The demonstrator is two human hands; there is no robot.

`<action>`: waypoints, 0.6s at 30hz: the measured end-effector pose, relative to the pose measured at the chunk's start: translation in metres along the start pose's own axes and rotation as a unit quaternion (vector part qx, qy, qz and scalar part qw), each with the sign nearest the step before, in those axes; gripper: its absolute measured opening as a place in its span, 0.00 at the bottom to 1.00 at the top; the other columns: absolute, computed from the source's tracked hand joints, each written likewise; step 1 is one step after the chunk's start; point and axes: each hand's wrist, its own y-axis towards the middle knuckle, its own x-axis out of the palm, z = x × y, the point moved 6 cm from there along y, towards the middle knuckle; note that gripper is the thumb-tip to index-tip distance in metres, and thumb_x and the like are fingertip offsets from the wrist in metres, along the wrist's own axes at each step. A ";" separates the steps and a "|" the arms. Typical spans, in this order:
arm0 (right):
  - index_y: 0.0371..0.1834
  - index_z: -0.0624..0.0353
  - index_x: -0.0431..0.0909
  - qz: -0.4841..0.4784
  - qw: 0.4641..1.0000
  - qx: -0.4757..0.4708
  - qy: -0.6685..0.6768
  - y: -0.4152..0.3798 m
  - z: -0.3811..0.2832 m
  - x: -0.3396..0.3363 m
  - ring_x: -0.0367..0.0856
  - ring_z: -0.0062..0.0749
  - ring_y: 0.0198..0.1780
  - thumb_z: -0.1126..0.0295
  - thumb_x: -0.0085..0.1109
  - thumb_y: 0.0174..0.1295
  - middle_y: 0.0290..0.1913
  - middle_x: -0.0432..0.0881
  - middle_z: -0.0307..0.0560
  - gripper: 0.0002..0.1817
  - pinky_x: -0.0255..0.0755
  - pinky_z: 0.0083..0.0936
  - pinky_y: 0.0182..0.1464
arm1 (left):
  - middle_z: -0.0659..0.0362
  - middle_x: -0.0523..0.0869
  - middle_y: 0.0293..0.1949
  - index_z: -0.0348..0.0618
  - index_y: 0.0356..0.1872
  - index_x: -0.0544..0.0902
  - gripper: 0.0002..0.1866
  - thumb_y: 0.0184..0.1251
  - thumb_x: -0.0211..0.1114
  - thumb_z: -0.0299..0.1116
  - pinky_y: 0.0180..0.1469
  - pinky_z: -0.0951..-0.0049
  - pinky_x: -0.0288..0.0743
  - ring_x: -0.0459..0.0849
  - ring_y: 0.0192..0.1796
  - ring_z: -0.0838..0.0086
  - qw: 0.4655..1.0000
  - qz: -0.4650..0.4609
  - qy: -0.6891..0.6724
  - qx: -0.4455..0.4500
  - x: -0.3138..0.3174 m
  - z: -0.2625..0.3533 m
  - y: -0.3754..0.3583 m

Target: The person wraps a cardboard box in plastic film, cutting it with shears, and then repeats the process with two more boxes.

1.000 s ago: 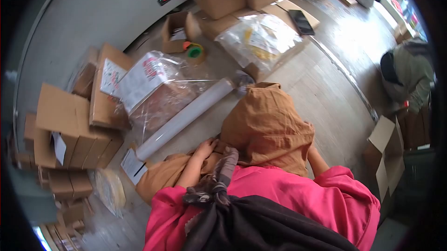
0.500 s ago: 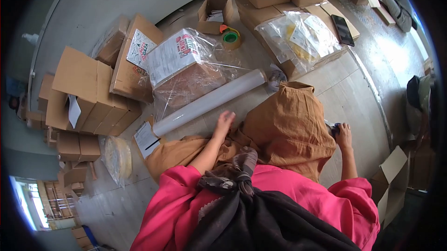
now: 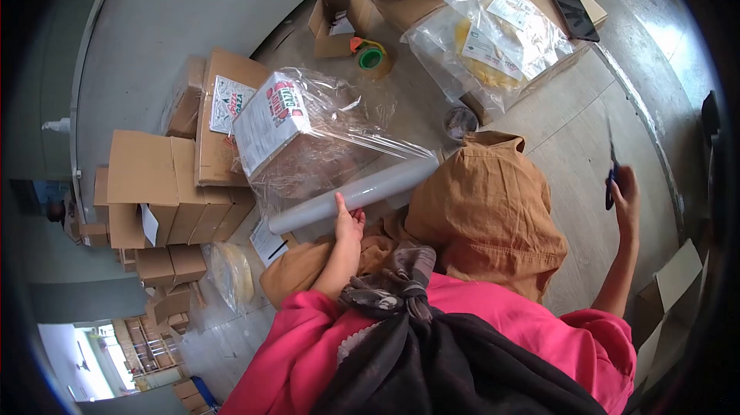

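My left hand [image 3: 349, 224] is at a long roll of clear stretch film [image 3: 366, 193], its thumb up over the near side and its fingers curled low against the roll. From the roll, a taut sheet of film runs to a film-covered cardboard box with a printed white label [image 3: 270, 118]. Out to the right, my right hand [image 3: 628, 191] grips a pair of scissors [image 3: 611, 180] by the dark blue handles, the blade pointing away from me. Beside the roll's near end lies a paper with a pen [image 3: 268, 244].
Cardboard boxes [image 3: 150, 172] are stacked at left. A tape roll with a green core [image 3: 372, 59] stands near a small open box [image 3: 339, 26]. Bagged yellow items [image 3: 489, 49] and a phone [image 3: 572, 11] rest on boxes at upper right. An open carton [image 3: 671, 284] is at right.
My left hand has moved from above my lap to the roll, and the film now stretches tight. My right hand has lifted the scissors out from beside my knee, further right and forward.
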 end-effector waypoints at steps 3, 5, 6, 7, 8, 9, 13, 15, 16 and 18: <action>0.38 0.61 0.68 -0.137 0.967 -0.112 -0.184 0.012 -0.119 0.072 0.72 0.24 0.35 0.74 0.65 0.44 0.33 0.73 0.40 0.19 0.66 0.21 0.40 | 0.62 0.77 0.31 0.44 0.41 0.74 0.36 0.46 0.58 0.69 0.30 0.80 0.66 0.73 0.29 0.77 0.998 0.006 0.060 0.022 0.014 0.003 0.016; 0.38 0.60 0.69 -0.248 0.902 -0.232 -0.267 0.011 -0.180 0.121 0.75 0.35 0.36 0.68 0.69 0.37 0.34 0.75 0.45 0.23 0.66 0.29 0.41 | 0.61 0.78 0.28 0.43 0.39 0.75 0.36 0.48 0.54 0.70 0.29 0.80 0.66 0.73 0.25 0.77 0.995 -0.009 0.096 0.005 0.022 0.007 0.014; 0.37 0.59 0.70 -0.260 0.872 -0.287 -0.300 0.009 -0.192 0.140 0.75 0.38 0.36 0.64 0.68 0.37 0.33 0.75 0.47 0.23 0.66 0.31 0.41 | 0.62 0.78 0.25 0.42 0.37 0.76 0.36 0.49 0.52 0.70 0.28 0.80 0.66 0.73 0.23 0.78 0.967 -0.116 0.205 -0.093 0.030 0.001 -0.001; 0.36 0.59 0.70 -0.271 0.837 -0.342 -0.331 0.006 -0.197 0.159 0.75 0.40 0.36 0.60 0.67 0.37 0.33 0.75 0.48 0.24 0.66 0.33 0.40 | 0.62 0.78 0.23 0.41 0.35 0.77 0.36 0.51 0.50 0.70 0.28 0.80 0.67 0.74 0.22 0.79 0.907 -0.219 0.308 -0.187 0.038 -0.006 -0.024; 0.36 0.60 0.70 -0.281 0.811 -0.354 -0.373 0.006 -0.196 0.176 0.76 0.38 0.35 0.59 0.65 0.39 0.31 0.75 0.48 0.23 0.66 0.32 0.40 | 0.62 0.77 0.20 0.41 0.32 0.77 0.29 0.57 0.53 0.62 0.28 0.81 0.67 0.75 0.23 0.81 0.881 -0.234 0.394 -0.122 0.059 -0.001 -0.044; 0.36 0.61 0.71 -0.289 0.783 -0.364 -0.414 0.007 -0.194 0.192 0.77 0.37 0.33 0.57 0.62 0.41 0.29 0.75 0.47 0.23 0.66 0.32 0.39 | 0.62 0.78 0.21 0.41 0.31 0.77 0.23 0.60 0.54 0.55 0.28 0.81 0.67 0.75 0.25 0.82 0.824 -0.312 0.472 0.000 0.092 0.020 -0.064; 0.36 0.62 0.70 -0.331 0.693 -0.349 -0.537 0.017 -0.179 0.250 0.77 0.36 0.33 0.53 0.62 0.40 0.29 0.76 0.46 0.26 0.67 0.29 0.34 | 0.58 0.81 0.29 0.40 0.34 0.78 0.06 0.62 0.53 0.29 0.35 0.78 0.72 0.79 0.33 0.79 0.675 -0.462 0.441 0.368 0.230 0.113 -0.128; 0.35 0.63 0.70 -0.297 0.656 -0.331 -0.610 0.025 -0.177 0.270 0.78 0.33 0.31 0.54 0.60 0.42 0.25 0.77 0.44 0.24 0.66 0.27 0.32 | 0.56 0.83 0.36 0.40 0.41 0.78 0.11 0.59 0.51 0.24 0.42 0.75 0.73 0.80 0.39 0.72 0.560 -0.440 0.543 0.445 0.278 0.133 -0.115; 0.35 0.63 0.70 -0.294 0.651 -0.335 -0.614 0.027 -0.178 0.278 0.78 0.33 0.31 0.54 0.60 0.42 0.25 0.77 0.44 0.24 0.66 0.27 0.32 | 0.55 0.83 0.39 0.40 0.46 0.77 0.15 0.56 0.50 0.22 0.46 0.73 0.72 0.81 0.43 0.69 0.508 -0.427 0.608 0.435 0.291 0.127 -0.094; 0.35 0.63 0.70 -0.304 0.630 -0.283 -0.656 0.033 -0.170 0.287 0.78 0.30 0.31 0.54 0.59 0.42 0.25 0.78 0.43 0.24 0.65 0.25 0.30 | 0.54 0.82 0.42 0.43 0.48 0.77 0.17 0.56 0.51 0.24 0.48 0.71 0.71 0.79 0.46 0.67 0.455 -0.442 0.680 0.368 0.299 0.101 -0.035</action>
